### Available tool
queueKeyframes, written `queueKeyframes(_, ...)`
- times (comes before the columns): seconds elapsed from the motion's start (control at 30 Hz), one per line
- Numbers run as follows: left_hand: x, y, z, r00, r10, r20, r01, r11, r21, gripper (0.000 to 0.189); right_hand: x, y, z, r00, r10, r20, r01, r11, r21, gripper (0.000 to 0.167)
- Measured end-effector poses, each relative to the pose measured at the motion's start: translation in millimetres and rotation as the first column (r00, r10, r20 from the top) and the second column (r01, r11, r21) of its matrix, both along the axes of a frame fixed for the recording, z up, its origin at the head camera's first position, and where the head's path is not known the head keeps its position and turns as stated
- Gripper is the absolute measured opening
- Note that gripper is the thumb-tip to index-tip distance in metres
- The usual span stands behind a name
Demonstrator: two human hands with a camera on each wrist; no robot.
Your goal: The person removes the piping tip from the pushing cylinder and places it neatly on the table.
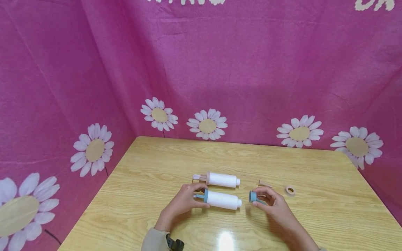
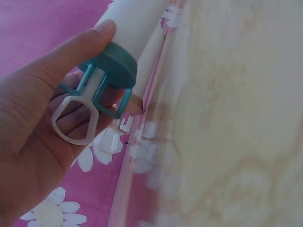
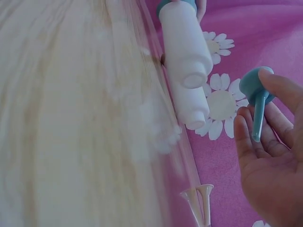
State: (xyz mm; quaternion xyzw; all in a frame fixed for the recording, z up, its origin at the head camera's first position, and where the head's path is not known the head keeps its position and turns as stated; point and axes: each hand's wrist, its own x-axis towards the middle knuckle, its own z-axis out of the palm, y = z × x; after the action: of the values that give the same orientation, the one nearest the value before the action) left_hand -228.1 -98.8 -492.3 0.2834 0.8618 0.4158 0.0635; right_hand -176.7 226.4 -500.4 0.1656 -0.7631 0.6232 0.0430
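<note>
A white syringe (image 1: pixel 222 200) with a teal collar (image 2: pixel 116 66) lies sideways low over the table. My left hand (image 1: pixel 186 201) holds it by the collar end, thumb on one side and fingers on the other. In the left wrist view, a pale plunger ring (image 2: pixel 96 118) and teal finger loops stick out toward the palm. My right hand (image 1: pixel 274 205) pinches a teal nozzle (image 3: pixel 253 87) between thumb and fingers. Its wide cup faces the syringe's narrow tip (image 1: pixel 239 203), a short gap apart, while its thin spout points back toward the palm.
Just behind lies a second white syringe (image 1: pixel 222 180) with a beige collar. Past my right hand are a beige nozzle (image 1: pixel 265 183) and a small beige ring (image 1: pixel 290 190) on the wooden table (image 1: pixel 141 195). A pink flowered cloth (image 1: pixel 220 69) hangs at the back and left.
</note>
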Motion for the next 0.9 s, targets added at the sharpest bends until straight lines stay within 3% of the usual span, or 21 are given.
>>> queueKeyframes(0.6, -3.4, -2.8, -3.5, 0.998, -0.006, 0.069, 0.008, 1.0, -0.029, 0.05, -0.5, 2.7, -2.6, 0.997, -0.014, 0.073, 0.01, 0.998, 0.06, 0.034)
queueKeyframes(0.9, -4.2, -4.2, -4.3, 0.998, -0.015, 0.053, 0.018, 0.998, -0.06, 0.055, -0.2, 2.1, -2.0, 0.997, -0.019, 0.078, 0.014, 0.998, 0.06, 0.034)
